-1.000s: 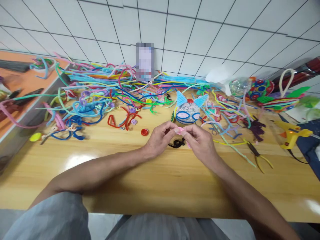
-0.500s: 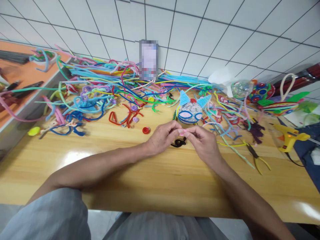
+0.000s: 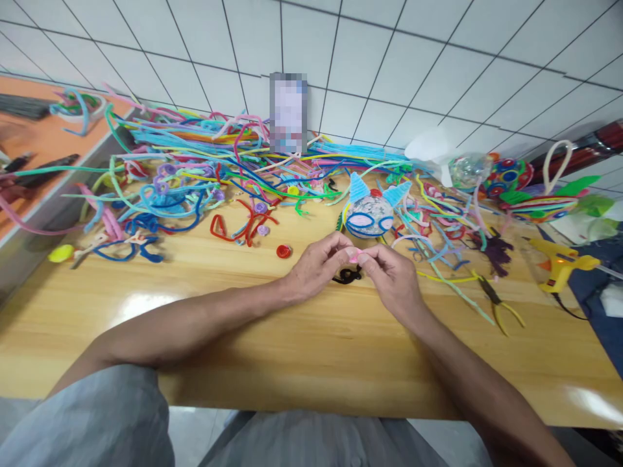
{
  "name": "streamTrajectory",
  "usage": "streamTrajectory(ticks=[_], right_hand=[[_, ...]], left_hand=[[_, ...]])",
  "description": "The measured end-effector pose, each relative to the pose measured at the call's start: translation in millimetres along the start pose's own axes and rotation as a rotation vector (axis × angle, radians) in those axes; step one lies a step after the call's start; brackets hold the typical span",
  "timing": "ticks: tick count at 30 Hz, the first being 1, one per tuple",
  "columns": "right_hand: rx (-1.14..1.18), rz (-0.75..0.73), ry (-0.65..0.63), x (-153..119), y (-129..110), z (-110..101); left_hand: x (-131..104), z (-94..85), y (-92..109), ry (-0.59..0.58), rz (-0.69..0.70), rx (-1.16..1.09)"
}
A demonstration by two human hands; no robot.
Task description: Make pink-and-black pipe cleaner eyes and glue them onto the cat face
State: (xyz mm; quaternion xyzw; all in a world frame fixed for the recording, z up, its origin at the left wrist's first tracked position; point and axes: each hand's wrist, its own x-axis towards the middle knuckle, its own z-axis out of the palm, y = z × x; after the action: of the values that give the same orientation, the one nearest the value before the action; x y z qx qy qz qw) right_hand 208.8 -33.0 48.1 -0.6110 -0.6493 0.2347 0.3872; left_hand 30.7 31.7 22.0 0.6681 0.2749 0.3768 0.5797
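Note:
Between them, my left hand and my right hand pinch a small pink pipe cleaner piece; the fingertips cover much of it, so its full shape cannot be made out. Just under the hands a curled black pipe cleaner lies on the wooden table. Right behind them stands a clear ball with blue pointed ears and pink eye shapes ringed in dark blue. A coiled red pipe cleaner rests left of my left hand.
Many loose pipe cleaners cover the back of the table. A phone leans on the tiled wall. On the right are yellow-handled pliers, a yellow glue gun with its cord, and a colourful decorated ball.
Both hands stay together and the fingers have shifted slightly, so a little more of the pink piece shows. The whole view has moved very slightly.

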Motion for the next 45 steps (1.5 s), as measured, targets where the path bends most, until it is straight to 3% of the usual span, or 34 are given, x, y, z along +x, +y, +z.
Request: streamTrajectory(ticks=[4, 7, 14, 17, 20, 27, 29, 35, 45], right_hand=[[-0.143, -0.128, -0.054, 3, -1, -9], [-0.146, -0.161, -0.047, 4, -2, -11], [-0.002, -0.014, 0.008, -2, 1, 5], [-0.017, -0.027, 0.045, -4, 1, 8], [-0.143, -0.135, 0.064, -4, 2, 4], [-0.388, -0.438, 0.086, 0, 8, -5], [-0.377, -0.448, 0.104, 0, 9, -3], [-0.264, -0.366, 0.195, -1, 9, 5], [-0.119, -0.216, 0.219, -3, 4, 5]], left_hand=[[6, -9.4, 1, -0.079, 0.212, 0.27], [9, -12.9, 2, -0.092, 0.281, 0.344], [3, -4.7, 5, 0.023, 0.134, 0.199], [0, 0.0, 3, 0.072, 0.067, 0.1], [1, 0.0, -1, 0.032, 0.081, 0.091], [8, -8.4, -5, -0.008, 0.396, 0.322], [7, -8.4, -3, -0.006, 0.36, 0.314], [3, -4.8, 3, -0.021, 0.085, 0.075], [2, -1.2, 4, -0.013, -0.077, -0.168]])
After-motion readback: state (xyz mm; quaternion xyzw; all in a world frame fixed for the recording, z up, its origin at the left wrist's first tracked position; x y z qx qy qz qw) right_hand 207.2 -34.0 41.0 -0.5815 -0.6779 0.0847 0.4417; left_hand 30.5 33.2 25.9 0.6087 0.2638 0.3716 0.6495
